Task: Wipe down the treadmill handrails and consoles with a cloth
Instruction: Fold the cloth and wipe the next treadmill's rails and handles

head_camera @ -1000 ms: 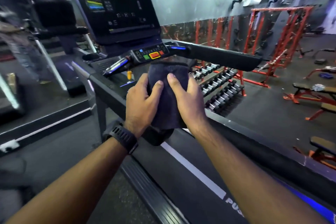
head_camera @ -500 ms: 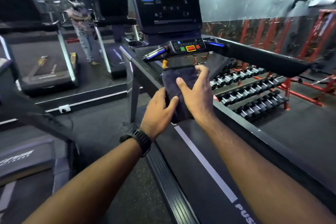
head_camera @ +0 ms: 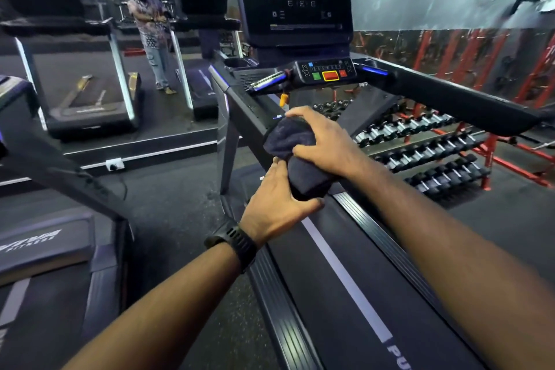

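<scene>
cloth (head_camera: 292, 144): long axis far-left to near-right, over left handrail (head_camera: 240, 99) | right hand (head_camera: 324, 141): grips far part | left hand (head_camera: 276, 204): pinches near end

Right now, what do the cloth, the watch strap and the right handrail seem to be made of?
Cloth: soft dark-blue fabric, probably terry or microfibre; it bunches and looks fuzzy. Watch strap: matte black rubber or silicone, judging by its moulded vent holes. Right handrail: matte black, plastic or foam; unclear which.

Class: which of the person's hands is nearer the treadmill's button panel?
Right. The right hand grips the top of the cloth, below the button panel; the left hand holds its lower end, farther from the panel.
</scene>
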